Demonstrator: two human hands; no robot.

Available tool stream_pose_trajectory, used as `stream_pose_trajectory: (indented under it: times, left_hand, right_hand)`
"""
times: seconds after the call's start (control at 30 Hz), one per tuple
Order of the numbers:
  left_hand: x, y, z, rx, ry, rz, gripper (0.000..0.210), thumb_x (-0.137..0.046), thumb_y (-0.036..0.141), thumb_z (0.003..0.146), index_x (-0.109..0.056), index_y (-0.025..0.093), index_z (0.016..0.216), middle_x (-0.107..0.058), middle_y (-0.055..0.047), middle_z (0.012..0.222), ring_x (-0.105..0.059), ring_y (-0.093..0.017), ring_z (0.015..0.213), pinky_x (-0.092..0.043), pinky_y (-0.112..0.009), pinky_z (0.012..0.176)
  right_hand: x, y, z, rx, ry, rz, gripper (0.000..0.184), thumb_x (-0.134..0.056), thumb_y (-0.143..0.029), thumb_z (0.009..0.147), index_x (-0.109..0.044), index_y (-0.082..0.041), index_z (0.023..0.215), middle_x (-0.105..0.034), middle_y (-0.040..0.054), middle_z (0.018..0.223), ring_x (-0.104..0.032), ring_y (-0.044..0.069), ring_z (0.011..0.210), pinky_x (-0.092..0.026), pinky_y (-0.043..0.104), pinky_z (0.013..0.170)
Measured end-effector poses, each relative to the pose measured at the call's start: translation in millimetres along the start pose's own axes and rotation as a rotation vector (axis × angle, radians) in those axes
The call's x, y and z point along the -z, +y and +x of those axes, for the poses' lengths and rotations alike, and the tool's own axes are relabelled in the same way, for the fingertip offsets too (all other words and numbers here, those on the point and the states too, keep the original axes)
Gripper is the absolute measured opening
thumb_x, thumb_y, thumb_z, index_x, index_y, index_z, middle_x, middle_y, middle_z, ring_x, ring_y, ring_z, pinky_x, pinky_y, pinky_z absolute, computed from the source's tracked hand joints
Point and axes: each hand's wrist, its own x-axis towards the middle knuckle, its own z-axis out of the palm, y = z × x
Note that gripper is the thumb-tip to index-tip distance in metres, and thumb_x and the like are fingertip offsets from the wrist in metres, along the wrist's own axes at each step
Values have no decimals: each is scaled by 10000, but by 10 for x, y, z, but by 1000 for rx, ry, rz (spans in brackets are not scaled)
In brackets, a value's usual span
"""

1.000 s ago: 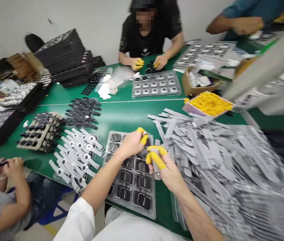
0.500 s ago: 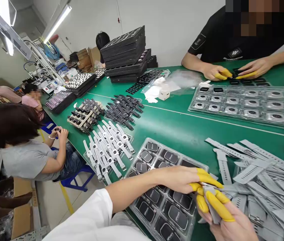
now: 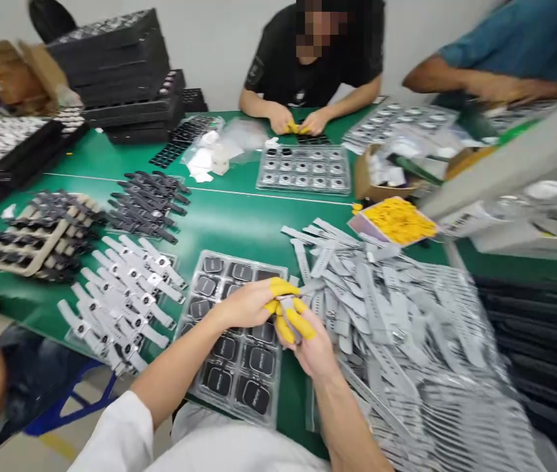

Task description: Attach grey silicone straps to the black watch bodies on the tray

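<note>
My left hand (image 3: 251, 303) and my right hand (image 3: 316, 347) meet over the right edge of a clear plastic tray (image 3: 237, 368). Yellow finger cots cover several fingertips on both. Between them they pinch a grey watch strap (image 3: 312, 287), one end of which points right. Fingers hide most of what they grip, so I cannot tell whether a watch case is attached. Black square watch faces (image 3: 261, 360) with pale lettering fill the tray's pockets under my left forearm. Close by on the right lies a loose heap of grey watch straps (image 3: 381, 314).
Left of the tray lie grey-strapped watches (image 3: 128, 298), black-strapped watches (image 3: 148, 203) and a beige rack (image 3: 45, 246). A box of yellow finger cots (image 3: 399, 219) stands beyond the straps. Across the table, a person in black works behind another watch tray (image 3: 303, 172). A slanted post (image 3: 519, 154) rises right.
The view has swung right, bringing the finger-cot box, post and person in blue into sight. Both my hands stay together on the grey strap.
</note>
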Motion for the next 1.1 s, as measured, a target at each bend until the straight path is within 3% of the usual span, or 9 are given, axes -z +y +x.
stream_pose_trajectory:
  times: [0.13, 0.33, 0.5, 0.7, 0.9, 1.1]
  left_hand:
    - [15, -48, -11, -31, 20, 5, 615, -421, 47, 851, -555, 210, 1429, -626, -93, 1432, -581, -219, 1346, -474, -374, 1156]
    - [-2, -41, -14, 0, 50, 18, 552, -409, 88, 914, -553, 233, 1426, -637, -88, 1412, -602, -214, 1322, -501, -379, 1133]
    - [-39, -28, 7, -21, 96, 57, 502, -390, 121, 957, -547, 205, 1426, -632, -126, 1378, -601, -240, 1298, -503, -416, 1131]
    - [39, 67, 9, -17, 48, 52, 454, -362, 234, 1042, -514, 208, 1470, -599, -135, 1360, -587, -243, 1282, -499, -408, 1135]
    - [53, 61, 16, -26, 21, 283, 409, -429, 223, 985, -631, 159, 1335, -634, -153, 1202, -599, -284, 1164, -537, -444, 1056]
    - [118, 17, -13, -6, 29, -33, 396, -412, 275, 1044, -566, 201, 1402, -647, -126, 1283, -628, -238, 1186, -529, -402, 1067]
  right_hand:
    - [9, 3, 19, 7, -84, 52, 333, -682, -512, 911, -564, -201, 887, -440, -84, 551, -296, 69, 425, -256, 213, 422]
    - [-53, -32, 45, 43, 30, 132, 303, -715, -472, 880, -577, -203, 853, -421, -88, 546, -291, 69, 429, -246, 205, 420]
    - [-76, -72, 50, 16, 36, 232, 307, -731, -450, 866, -544, -211, 823, -384, -104, 490, -263, 66, 406, -217, 196, 411]
    - [-43, -125, 49, -35, 39, 300, 318, -742, -438, 859, -528, -211, 794, -382, -109, 465, -228, 56, 382, -190, 187, 393]
    - [-10, -107, 52, -84, 46, 239, 315, -734, -428, 878, -532, -201, 793, -392, -107, 492, -225, 42, 386, -199, 181, 392]
    - [-33, -121, 39, -45, 33, 184, 322, -713, -467, 898, -543, -205, 821, -413, -97, 494, -278, 57, 402, -242, 187, 407]
